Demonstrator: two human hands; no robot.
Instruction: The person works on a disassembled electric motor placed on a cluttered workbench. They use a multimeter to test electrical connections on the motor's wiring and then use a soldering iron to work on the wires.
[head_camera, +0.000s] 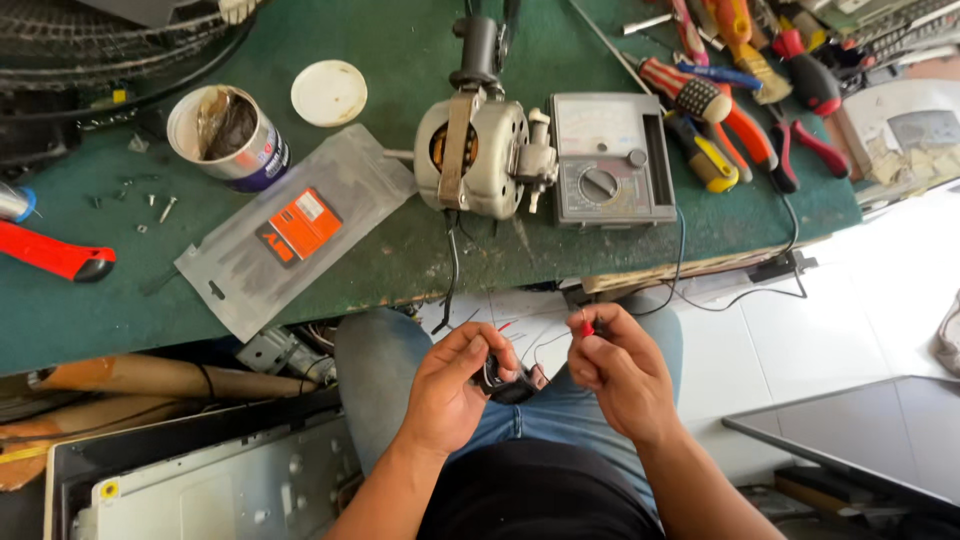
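Left grip (455, 385) clamps a small black part (505, 383); right grip (615, 365) pinches a red probe tip (587, 327).

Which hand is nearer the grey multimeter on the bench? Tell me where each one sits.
Right. The right hand is below the multimeter, almost directly under it; the left hand is lower and off to its left, under the motor.

Near the table's (400, 40) front edge lies a flat grey plastic pouch (290, 230), slanted, with an orange-and-black label (300, 226). Behind it stands a round tin (230, 137) with a white, blue and red label. A grey meter's (611, 160) pale dial window faces up mid-table.
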